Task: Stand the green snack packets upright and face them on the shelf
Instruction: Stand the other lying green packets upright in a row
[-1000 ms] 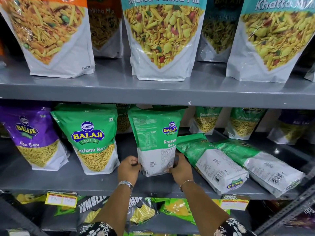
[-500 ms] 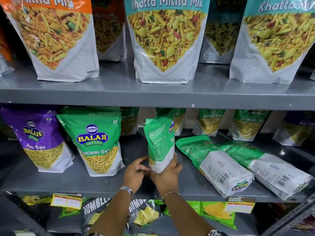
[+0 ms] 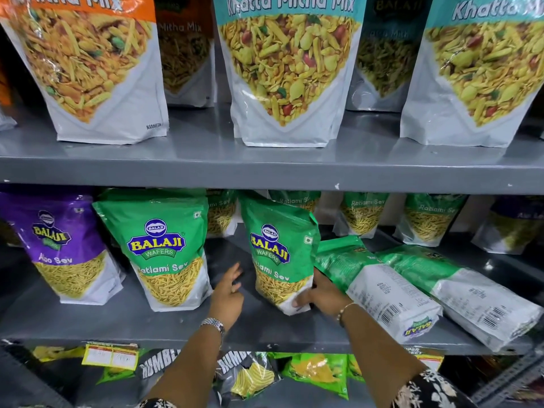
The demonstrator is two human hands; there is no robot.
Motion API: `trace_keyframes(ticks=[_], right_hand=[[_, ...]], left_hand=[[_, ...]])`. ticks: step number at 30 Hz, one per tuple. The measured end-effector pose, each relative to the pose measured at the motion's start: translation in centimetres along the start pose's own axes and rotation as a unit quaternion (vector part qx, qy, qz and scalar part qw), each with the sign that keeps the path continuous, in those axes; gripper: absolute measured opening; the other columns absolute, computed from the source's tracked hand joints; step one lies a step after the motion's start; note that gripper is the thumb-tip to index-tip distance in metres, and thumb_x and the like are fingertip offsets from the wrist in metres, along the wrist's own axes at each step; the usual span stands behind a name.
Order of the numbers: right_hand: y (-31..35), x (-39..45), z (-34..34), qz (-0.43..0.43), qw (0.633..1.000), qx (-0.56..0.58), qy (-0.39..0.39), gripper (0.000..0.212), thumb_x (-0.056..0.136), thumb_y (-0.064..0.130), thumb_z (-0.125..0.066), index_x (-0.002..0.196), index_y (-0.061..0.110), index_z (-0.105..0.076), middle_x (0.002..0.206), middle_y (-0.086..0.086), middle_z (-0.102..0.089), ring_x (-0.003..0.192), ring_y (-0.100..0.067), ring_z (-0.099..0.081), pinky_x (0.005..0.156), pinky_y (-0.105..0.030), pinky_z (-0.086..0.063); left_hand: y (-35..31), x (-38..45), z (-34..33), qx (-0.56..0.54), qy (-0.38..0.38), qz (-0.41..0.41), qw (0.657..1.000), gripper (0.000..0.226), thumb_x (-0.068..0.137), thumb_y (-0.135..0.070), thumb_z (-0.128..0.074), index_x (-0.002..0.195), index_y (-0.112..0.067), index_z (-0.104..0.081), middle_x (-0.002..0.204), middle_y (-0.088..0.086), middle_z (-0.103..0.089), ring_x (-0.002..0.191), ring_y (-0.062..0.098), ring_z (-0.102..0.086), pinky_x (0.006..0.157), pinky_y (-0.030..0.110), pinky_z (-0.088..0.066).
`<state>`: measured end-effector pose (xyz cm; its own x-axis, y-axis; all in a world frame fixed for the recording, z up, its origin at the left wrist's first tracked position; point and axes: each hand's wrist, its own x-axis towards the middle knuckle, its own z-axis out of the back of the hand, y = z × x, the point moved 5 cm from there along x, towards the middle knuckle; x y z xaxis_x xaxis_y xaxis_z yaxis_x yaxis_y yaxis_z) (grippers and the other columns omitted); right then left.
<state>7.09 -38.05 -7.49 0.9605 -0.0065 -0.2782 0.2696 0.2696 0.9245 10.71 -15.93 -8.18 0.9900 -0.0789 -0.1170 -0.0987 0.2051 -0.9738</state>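
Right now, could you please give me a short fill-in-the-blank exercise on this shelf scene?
1. The right hand grips the front-facing Ratlami Sev packet at its lower ____ corner.
2. The left hand is open and touches ____ packet.
3. To the right of the held packet, ____ green packets lie flat with barcodes showing.
4. The purple packet at the far left reads Aloo ____.

Missing words: right; no; two; Sev
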Motion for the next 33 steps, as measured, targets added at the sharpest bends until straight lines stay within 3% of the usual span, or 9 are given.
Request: trace_keyframes(ticks=[2,5,11,14,20,24,26,29,33], right_hand=[[0.3,0.6,0.7,-0.017,0.998,-0.053,0.026,0.063,0.065,-0.002,-0.078,0.114,0.026,-0.050,0.099,0.021,-0.070,0.085,0.007,-0.067,0.059,-0.012,-0.052],[0.4,1.3,1.5,-0.047,0.996,-0.074,0.013,0.074,0.070,0.000,-0.077,0.134,0.014,-0.043,0.123,-0.001,-0.060,0.118,-0.023,-0.054,0.092,-0.032,-0.051],[-0.6,2.0,1.6,-0.058,0.995,0.001,-0.086,0.048,0.074,-0.015,-0.067,0.118,0.001,-0.054,0.089,-0.004,-0.067,0.089,-0.023,-0.063,0.082,-0.036,-0.055],[-0.5,1.8,0.7,-0.037,0.993,0.005,-0.110,0.043,0.078,-0.014,-0.064,0.118,0.000,-0.057,0.112,-0.022,-0.069,0.105,-0.033,-0.064,0.095,-0.042,-0.051],[0.2,1.4,-1.0,-0.019,0.994,-0.064,-0.085,0.054,0.089,0.002,-0.058,0.140,0.011,-0.043,0.140,-0.011,-0.055,0.128,-0.029,-0.051,0.110,-0.044,-0.041],[1.7,-0.2,0.6,-0.014,0.973,-0.193,-0.123,0.069,0.091,0.008,-0.055,0.151,0.008,-0.020,0.149,-0.015,-0.043,0.133,-0.032,-0.046,0.106,-0.038,-0.041],[3.2,-1.9,3.1,0.040,0.946,-0.253,-0.200,0.065,0.089,0.008,-0.054,0.149,0.009,-0.029,0.142,-0.017,-0.050,0.128,-0.032,-0.051,0.102,-0.039,-0.045],[4.8,-5.4,9.0,0.085,0.885,-0.300,-0.344,0.044,0.084,0.005,-0.056,0.128,0.012,-0.056,0.118,-0.016,-0.066,0.108,-0.034,-0.062,0.084,-0.039,-0.054],[2.3,-7.9,16.1,-0.054,0.873,-0.310,-0.372,0.034,0.083,0.015,-0.061,0.117,0.012,-0.062,0.111,-0.020,-0.069,0.105,-0.037,-0.063,0.085,-0.041,-0.053]], left_hand=[[-0.4,0.0,-0.5,-0.017,0.005,0.002,1.000,0.076,0.078,0.026,-0.024,0.145,-0.009,-0.029,0.152,0.013,-0.033,0.139,0.030,-0.034,0.096,0.034,-0.041],[-1.0,-0.1,-1.2,-0.035,0.019,0.002,0.999,0.076,0.077,0.028,-0.025,0.145,-0.006,-0.029,0.151,0.013,-0.035,0.140,0.028,-0.032,0.107,0.035,-0.033],[-1.4,-0.7,-1.7,-0.075,0.021,0.030,0.996,0.073,0.079,0.029,-0.028,0.144,-0.005,-0.031,0.144,0.017,-0.044,0.132,0.027,-0.041,0.104,0.046,-0.037],[-1.6,-0.7,-1.6,-0.083,0.012,0.035,0.996,0.075,0.078,0.030,-0.026,0.144,-0.006,-0.031,0.145,0.017,-0.043,0.131,0.026,-0.042,0.098,0.039,-0.040],[-0.9,-0.6,-1.2,-0.075,0.007,0.044,0.996,0.077,0.081,0.026,-0.027,0.148,-0.011,-0.023,0.151,0.015,-0.035,0.138,0.031,-0.035,0.103,0.035,-0.035],[0.0,-0.9,-0.7,-0.046,-0.010,0.053,0.998,0.073,0.085,0.022,-0.029,0.149,-0.012,-0.022,0.152,0.015,-0.033,0.136,0.032,-0.038,0.094,0.046,-0.043],[0.5,-1.7,-0.5,-0.026,-0.079,0.070,0.994,0.061,0.088,0.015,-0.037,0.145,-0.006,-0.029,0.146,0.019,-0.042,0.123,0.034,-0.050,0.084,0.037,-0.045],[1.0,-3.6,-1.8,0.005,-0.172,0.113,0.978,0.046,0.086,0.012,-0.044,0.132,0.004,-0.045,0.132,0.026,-0.053,0.120,0.040,-0.053,0.092,0.038,-0.044],[0.4,-6.1,-6.1,-0.018,-0.197,0.138,0.971,0.030,0.086,0.007,-0.041,0.113,0.006,-0.055,0.116,0.029,-0.060,0.106,0.042,-0.057,0.085,0.039,-0.042]])
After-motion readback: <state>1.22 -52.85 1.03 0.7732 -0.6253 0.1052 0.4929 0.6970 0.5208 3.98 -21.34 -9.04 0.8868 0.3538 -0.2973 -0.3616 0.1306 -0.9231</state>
